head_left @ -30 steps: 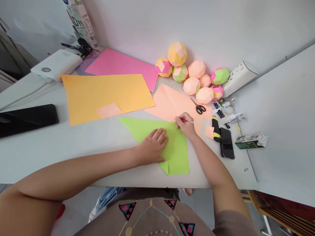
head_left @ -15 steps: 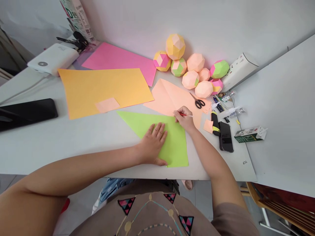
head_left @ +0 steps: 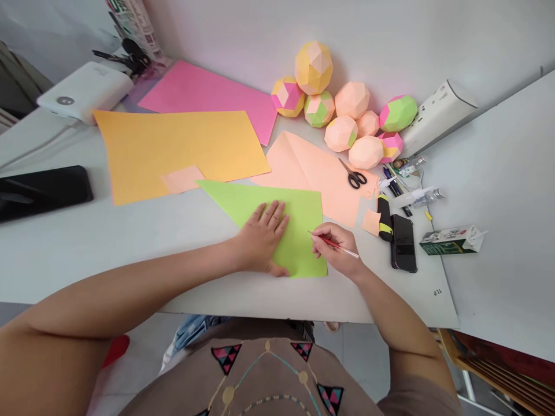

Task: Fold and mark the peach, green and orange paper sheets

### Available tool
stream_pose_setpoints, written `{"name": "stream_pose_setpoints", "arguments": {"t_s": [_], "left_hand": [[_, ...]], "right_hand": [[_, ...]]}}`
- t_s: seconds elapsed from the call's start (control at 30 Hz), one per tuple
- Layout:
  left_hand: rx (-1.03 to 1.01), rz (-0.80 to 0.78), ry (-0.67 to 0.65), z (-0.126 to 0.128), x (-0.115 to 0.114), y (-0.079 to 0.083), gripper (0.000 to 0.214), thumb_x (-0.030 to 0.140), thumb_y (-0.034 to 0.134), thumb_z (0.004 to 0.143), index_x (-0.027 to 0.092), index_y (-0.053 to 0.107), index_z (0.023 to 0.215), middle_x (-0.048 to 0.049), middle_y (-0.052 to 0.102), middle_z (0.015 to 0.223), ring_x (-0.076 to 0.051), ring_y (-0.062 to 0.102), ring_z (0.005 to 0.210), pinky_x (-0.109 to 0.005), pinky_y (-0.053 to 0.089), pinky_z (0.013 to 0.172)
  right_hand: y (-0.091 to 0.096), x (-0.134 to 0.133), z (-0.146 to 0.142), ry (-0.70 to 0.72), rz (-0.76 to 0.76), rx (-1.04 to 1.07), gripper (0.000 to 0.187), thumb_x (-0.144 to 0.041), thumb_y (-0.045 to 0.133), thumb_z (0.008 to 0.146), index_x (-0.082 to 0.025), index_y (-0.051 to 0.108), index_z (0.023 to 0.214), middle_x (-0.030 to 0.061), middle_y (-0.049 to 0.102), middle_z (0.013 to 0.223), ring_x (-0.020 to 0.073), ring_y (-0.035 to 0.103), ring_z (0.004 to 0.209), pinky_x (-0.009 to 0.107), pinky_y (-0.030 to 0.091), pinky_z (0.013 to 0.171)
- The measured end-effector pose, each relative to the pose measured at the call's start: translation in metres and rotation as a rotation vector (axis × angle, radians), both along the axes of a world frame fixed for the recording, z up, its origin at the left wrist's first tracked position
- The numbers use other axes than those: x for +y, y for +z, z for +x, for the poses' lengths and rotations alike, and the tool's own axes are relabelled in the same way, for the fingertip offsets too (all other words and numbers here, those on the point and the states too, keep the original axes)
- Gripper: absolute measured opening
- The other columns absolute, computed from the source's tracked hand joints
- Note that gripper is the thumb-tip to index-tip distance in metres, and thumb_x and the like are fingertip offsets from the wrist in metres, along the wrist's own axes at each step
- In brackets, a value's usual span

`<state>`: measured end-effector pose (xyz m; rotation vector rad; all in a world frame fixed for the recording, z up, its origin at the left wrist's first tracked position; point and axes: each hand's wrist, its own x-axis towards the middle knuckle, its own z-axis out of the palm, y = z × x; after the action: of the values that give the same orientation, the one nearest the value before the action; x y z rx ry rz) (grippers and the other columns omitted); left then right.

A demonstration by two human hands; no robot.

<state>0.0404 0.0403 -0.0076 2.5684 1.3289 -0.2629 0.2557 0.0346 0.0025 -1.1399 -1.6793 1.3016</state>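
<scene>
A folded green paper triangle [head_left: 243,202] lies near the front of the white table [head_left: 87,254]. My left hand [head_left: 261,238] rests flat on it, fingers stretched out, pressing it down. My right hand [head_left: 336,250] is closed on a thin red pen [head_left: 333,245], whose tip touches the green paper near its right edge. A peach sheet [head_left: 312,173] lies just behind the green paper.
Orange sheet [head_left: 173,147] and pink sheet [head_left: 203,95] lie at the back left. Several paper polyhedron balls [head_left: 347,124] cluster by the wall. Scissors [head_left: 353,176], a black phone [head_left: 404,242], pens, a glue bottle [head_left: 418,196], a small carton [head_left: 451,240] sit right. A black device [head_left: 41,190] lies left.
My right hand with the pen has drawn down along the green paper's right side, from its top corner toward me. The left hand stays pressed on the paper. The camera shifted slightly.
</scene>
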Motion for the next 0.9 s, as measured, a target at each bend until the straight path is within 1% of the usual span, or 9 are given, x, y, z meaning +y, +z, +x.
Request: {"name": "stream_pose_setpoints", "arguments": {"t_s": [0.13, 0.2, 0.3, 0.43, 0.5, 0.6, 0.7, 0.83, 0.9], "left_hand": [[0.004, -0.048, -0.022, -0.001, 0.001, 0.006, 0.126, 0.083, 0.050, 0.063, -0.005, 0.018, 0.146, -0.0255, -0.002, 0.155, -0.040, -0.005, 0.144, -0.049, -0.004, 0.116], [-0.006, -0.089, -0.053, -0.001, 0.000, 0.010, 0.119, 0.079, 0.050, 0.068, -0.004, 0.017, 0.147, -0.0240, -0.001, 0.155, -0.038, -0.004, 0.144, -0.047, -0.003, 0.117], [-0.030, -0.153, -0.069, 0.001, 0.000, 0.014, 0.112, 0.073, 0.050, 0.073, -0.002, 0.016, 0.148, -0.0235, -0.003, 0.155, -0.038, -0.007, 0.144, -0.049, -0.003, 0.116], [-0.026, -0.230, -0.062, 0.001, 0.002, 0.014, 0.112, 0.073, 0.047, 0.073, -0.001, 0.010, 0.149, -0.0223, -0.011, 0.154, -0.038, -0.016, 0.142, -0.052, -0.006, 0.115], [-0.035, -0.235, -0.062, 0.001, 0.002, 0.012, 0.112, 0.073, 0.047, 0.073, 0.000, 0.009, 0.149, -0.0211, -0.012, 0.154, -0.038, -0.017, 0.142, -0.053, -0.007, 0.115], [-0.066, -0.215, -0.065, 0.000, 0.002, 0.008, 0.113, 0.075, 0.046, 0.071, 0.001, 0.009, 0.149, -0.0202, -0.010, 0.155, -0.038, -0.016, 0.142, -0.054, -0.007, 0.115], [-0.074, -0.208, -0.062, 0.000, 0.002, 0.006, 0.114, 0.075, 0.045, 0.071, 0.001, 0.009, 0.149, -0.0201, -0.010, 0.155, -0.038, -0.016, 0.142, -0.054, -0.006, 0.115], [-0.035, -0.233, -0.056, 0.001, 0.001, 0.009, 0.113, 0.075, 0.044, 0.072, 0.000, 0.009, 0.149, -0.0201, -0.013, 0.154, -0.037, -0.018, 0.141, -0.053, -0.008, 0.115], [-0.038, -0.223, -0.060, 0.000, 0.001, 0.009, 0.112, 0.075, 0.043, 0.072, 0.001, 0.009, 0.149, -0.0200, -0.012, 0.155, -0.037, -0.017, 0.142, -0.053, -0.008, 0.115]], "right_hand": [[-0.003, -0.006, -0.004, 0.032, -0.116, 0.033, 0.015, -0.032, 0.064, 0.083, -0.018, 0.059, 0.081, -0.0033, 0.058, 0.058, 0.0098, 0.057, 0.047, 0.023, 0.052, 0.043], [-0.001, -0.013, -0.005, 0.064, -0.144, 0.020, 0.014, -0.031, 0.062, 0.083, -0.018, 0.057, 0.078, -0.0027, 0.058, 0.058, 0.0100, 0.057, 0.046, 0.023, 0.050, 0.042], [0.003, -0.025, -0.006, 0.111, -0.103, -0.053, 0.011, -0.024, 0.061, 0.080, -0.019, 0.054, 0.073, -0.0007, 0.059, 0.065, 0.0088, 0.055, 0.048, 0.021, 0.046, 0.042], [0.005, -0.038, -0.009, 0.200, -0.014, -0.189, 0.011, -0.015, 0.058, 0.073, -0.020, 0.050, 0.067, -0.0030, 0.055, 0.060, 0.0060, 0.041, 0.045, 0.019, 0.035, 0.041], [0.003, -0.042, -0.011, 0.247, 0.022, -0.233, 0.011, -0.014, 0.056, 0.072, -0.020, 0.049, 0.066, -0.0035, 0.054, 0.059, 0.0063, 0.039, 0.046, 0.019, 0.033, 0.042], [0.000, -0.045, -0.013, 0.277, 0.058, -0.272, 0.011, -0.013, 0.054, 0.071, -0.021, 0.048, 0.065, -0.0035, 0.054, 0.059, 0.0070, 0.040, 0.048, 0.019, 0.033, 0.045], [-0.002, -0.044, -0.014, 0.278, 0.041, -0.266, 0.011, -0.013, 0.054, 0.071, -0.021, 0.048, 0.065, -0.0036, 0.053, 0.059, 0.0070, 0.039, 0.047, 0.019, 0.032, 0.044], [-0.001, -0.041, -0.014, 0.278, -0.008, -0.249, 0.010, -0.014, 0.054, 0.071, -0.020, 0.048, 0.065, -0.0038, 0.052, 0.058, 0.0067, 0.038, 0.046, 0.019, 0.031, 0.043], [-0.001, -0.041, -0.014, 0.279, -0.027, -0.251, 0.011, -0.013, 0.054, 0.071, -0.021, 0.048, 0.065, -0.0040, 0.052, 0.058, 0.0066, 0.038, 0.046, 0.019, 0.031, 0.043]]}}
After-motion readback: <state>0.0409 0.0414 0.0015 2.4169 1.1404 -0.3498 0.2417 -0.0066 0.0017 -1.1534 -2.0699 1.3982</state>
